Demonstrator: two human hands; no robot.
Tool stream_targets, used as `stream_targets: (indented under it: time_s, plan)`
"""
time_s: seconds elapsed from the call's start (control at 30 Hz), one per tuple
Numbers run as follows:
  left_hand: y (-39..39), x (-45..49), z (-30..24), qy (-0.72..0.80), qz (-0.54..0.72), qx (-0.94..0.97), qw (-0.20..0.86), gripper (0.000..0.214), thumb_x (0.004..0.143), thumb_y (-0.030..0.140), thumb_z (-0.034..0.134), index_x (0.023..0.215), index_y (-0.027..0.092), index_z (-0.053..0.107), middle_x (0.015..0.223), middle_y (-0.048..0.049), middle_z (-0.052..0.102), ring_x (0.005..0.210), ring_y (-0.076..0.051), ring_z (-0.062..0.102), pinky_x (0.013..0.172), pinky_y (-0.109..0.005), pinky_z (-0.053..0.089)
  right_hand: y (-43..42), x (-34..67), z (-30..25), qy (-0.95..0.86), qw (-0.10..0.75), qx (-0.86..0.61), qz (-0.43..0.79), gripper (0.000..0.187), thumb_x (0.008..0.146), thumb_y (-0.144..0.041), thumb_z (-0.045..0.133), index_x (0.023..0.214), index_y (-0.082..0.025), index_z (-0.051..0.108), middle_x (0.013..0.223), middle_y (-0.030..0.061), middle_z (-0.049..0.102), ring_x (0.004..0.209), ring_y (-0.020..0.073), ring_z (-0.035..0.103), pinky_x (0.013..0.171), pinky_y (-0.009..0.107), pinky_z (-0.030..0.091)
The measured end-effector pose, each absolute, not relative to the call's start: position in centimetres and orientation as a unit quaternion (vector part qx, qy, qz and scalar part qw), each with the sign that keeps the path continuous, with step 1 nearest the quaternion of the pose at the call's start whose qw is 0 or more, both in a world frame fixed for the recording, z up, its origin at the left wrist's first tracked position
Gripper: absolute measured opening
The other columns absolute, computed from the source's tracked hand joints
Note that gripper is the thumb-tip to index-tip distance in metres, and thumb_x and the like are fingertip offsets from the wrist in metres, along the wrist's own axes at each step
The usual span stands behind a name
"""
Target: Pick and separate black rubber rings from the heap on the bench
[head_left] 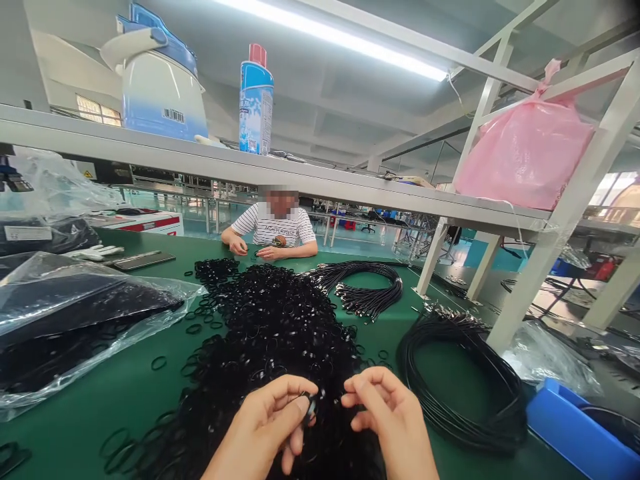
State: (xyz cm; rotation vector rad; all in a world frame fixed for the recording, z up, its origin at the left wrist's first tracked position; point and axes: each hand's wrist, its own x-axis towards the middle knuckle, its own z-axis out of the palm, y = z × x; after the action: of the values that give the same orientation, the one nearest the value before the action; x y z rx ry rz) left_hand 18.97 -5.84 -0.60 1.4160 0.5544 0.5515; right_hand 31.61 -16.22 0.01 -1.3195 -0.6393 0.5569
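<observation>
A small black ring (pixel 310 408) is pinched between the thumb and forefinger of my left hand (pixel 273 419); whether more rings are with it I cannot tell. To its right, a short gap away, my right hand (pixel 393 417) has its thumb and curled fingers drawn together; anything between them is too small or hidden to make out. Both hands are above the near part of a large heap of black rings (pixel 275 313). Single rings, such as one loose ring (pixel 159 363), lie left of the heap on the green table (pixel 165 293).
Coiled black cables (pixel 463 393) and a smaller cable bundle (pixel 373 283) lie to the right, near a blue bin (pixel 575 427). A clear plastic bag (pixel 90 313) of black parts lies left. A shelf (pixel 320 175) crosses overhead. Across the table sits a person (pixel 280 233), hands by the heap.
</observation>
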Motion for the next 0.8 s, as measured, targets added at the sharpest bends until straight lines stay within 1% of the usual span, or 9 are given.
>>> stream_targets:
  time_s: [0.1, 0.2, 0.3, 0.47, 0.53, 0.6, 0.67, 0.73, 0.8]
  plan:
    - [-5.9, 19.0, -0.9, 0.228, 0.232, 0.638, 0.698, 0.029, 0.075, 0.041, 0.062, 0.087, 0.015, 0.058, 0.055, 0.0014, 0.060, 0.039, -0.007, 0.047, 0.037, -0.016, 0.038, -16.1, 31.2, -0.3, -0.337, 0.675, -0.600, 0.265, 0.030, 0.069, -0.044, 0.069, 0.073, -0.014, 0.064, 0.068, 0.0059, 0.066, 0.064, 0.0179, 0.062, 0.049, 0.021, 0.045]
    - [-6.0, 19.0, -1.1, 0.233, 0.225, 0.658, 0.680, 0.028, 0.075, 0.042, 0.063, 0.080, 0.015, 0.057, 0.046, 0.0034, 0.058, 0.031, -0.003, 0.038, 0.033, -0.013, 0.028, -15.7, 30.4, -0.9, -0.358, 0.656, -0.601, 0.284, 0.027, 0.062, -0.036, 0.073, 0.075, -0.013, 0.066, 0.066, 0.0056, 0.067, 0.060, 0.0173, 0.062, 0.054, 0.025, 0.048]
    - [-6.0, 19.0, -1.1, 0.237, 0.214, 0.659, 0.681, 0.029, 0.074, 0.043, 0.063, 0.076, 0.015, 0.058, 0.045, 0.0035, 0.057, 0.029, -0.003, 0.035, 0.031, -0.013, 0.023, -15.5, 30.0, -1.0, -0.347, 0.670, -0.588, 0.292, 0.021, 0.061, -0.031, 0.072, 0.071, -0.013, 0.067, 0.064, 0.0046, 0.067, 0.057, 0.0169, 0.062, 0.058, 0.028, 0.050]
    - [-5.7, 18.8, -0.6, 0.238, 0.198, 0.657, 0.688, 0.031, 0.078, 0.041, 0.059, 0.079, 0.011, 0.066, 0.054, -0.0032, 0.063, 0.031, -0.004, 0.040, 0.033, -0.015, 0.026, -15.8, 31.0, -0.6, -0.306, 0.702, -0.590, 0.256, 0.014, 0.063, -0.025, 0.071, 0.068, -0.014, 0.064, 0.057, 0.0001, 0.062, 0.052, 0.0125, 0.057, 0.051, 0.022, 0.045]
    - [-5.6, 18.8, -0.5, 0.244, 0.200, 0.662, 0.680, 0.029, 0.079, 0.038, 0.057, 0.081, 0.010, 0.068, 0.063, -0.0073, 0.068, 0.033, -0.004, 0.040, 0.034, -0.015, 0.027, -15.9, 31.6, -0.7, -0.292, 0.709, -0.597, 0.234, 0.016, 0.065, -0.028, 0.071, 0.070, -0.015, 0.064, 0.058, -0.0005, 0.060, 0.054, 0.0132, 0.057, 0.048, 0.021, 0.044]
    - [-5.6, 18.9, -0.4, 0.249, 0.201, 0.657, 0.682, 0.030, 0.077, 0.038, 0.059, 0.083, 0.010, 0.068, 0.069, -0.0086, 0.069, 0.035, -0.004, 0.042, 0.033, -0.015, 0.026, -15.9, 32.0, -0.9, -0.292, 0.715, -0.594, 0.225, 0.020, 0.065, -0.031, 0.072, 0.075, -0.015, 0.065, 0.061, 0.0000, 0.061, 0.056, 0.0145, 0.058, 0.049, 0.022, 0.045]
    - [-5.6, 19.0, -0.4, 0.257, 0.199, 0.649, 0.688, 0.032, 0.074, 0.042, 0.063, 0.081, 0.011, 0.067, 0.066, -0.0061, 0.067, 0.034, -0.004, 0.042, 0.031, -0.015, 0.023, -15.8, 32.1, -1.1, -0.303, 0.718, -0.579, 0.240, 0.025, 0.064, -0.033, 0.074, 0.078, -0.014, 0.065, 0.064, 0.0011, 0.063, 0.057, 0.0146, 0.060, 0.051, 0.023, 0.046]
    - [-5.7, 19.1, -0.5, 0.262, 0.197, 0.653, 0.683, 0.034, 0.071, 0.046, 0.065, 0.078, 0.012, 0.065, 0.056, -0.0024, 0.064, 0.032, -0.004, 0.039, 0.031, -0.014, 0.018, -15.7, 32.0, -1.3, -0.316, 0.719, -0.557, 0.269, 0.027, 0.062, -0.032, 0.077, 0.080, -0.014, 0.066, 0.065, 0.0017, 0.064, 0.057, 0.0142, 0.060, 0.054, 0.024, 0.048]
    - [-5.8, 19.1, -0.6, 0.261, 0.197, 0.665, 0.671, 0.037, 0.072, 0.048, 0.064, 0.082, 0.013, 0.063, 0.048, 0.0006, 0.060, 0.030, -0.003, 0.035, 0.032, -0.014, 0.016, -15.6, 31.6, -1.5, -0.327, 0.717, -0.540, 0.295, 0.027, 0.062, -0.030, 0.077, 0.081, -0.014, 0.067, 0.066, 0.0023, 0.065, 0.058, 0.0141, 0.061, 0.059, 0.025, 0.049]
